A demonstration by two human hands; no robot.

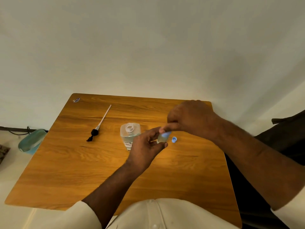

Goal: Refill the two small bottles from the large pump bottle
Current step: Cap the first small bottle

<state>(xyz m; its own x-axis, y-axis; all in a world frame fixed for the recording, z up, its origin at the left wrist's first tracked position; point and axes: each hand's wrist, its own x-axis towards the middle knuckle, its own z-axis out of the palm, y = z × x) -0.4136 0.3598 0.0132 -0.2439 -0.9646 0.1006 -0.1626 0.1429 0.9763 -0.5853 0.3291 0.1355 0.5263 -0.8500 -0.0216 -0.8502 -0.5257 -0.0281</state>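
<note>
The large clear bottle (130, 133) stands open near the middle of the wooden table (82, 171), its neck bare and some clear liquid inside. Its black pump head with the long dip tube (99, 126) lies on the table to the left. My left hand (145, 147) holds a small clear bottle (161, 138) just right of the large bottle. My right hand (189, 118) pinches the blue cap (166, 134) at that small bottle's top. A second blue cap (174, 139) lies loose on the table beside it. No second small bottle is visible.
The table stands against a pale wall. A teal object (31, 141) sits on the floor off the table's left edge, with a dark cable behind it. A small sticker (76, 100) marks the far left corner. Dark furniture (288, 134) is at the right.
</note>
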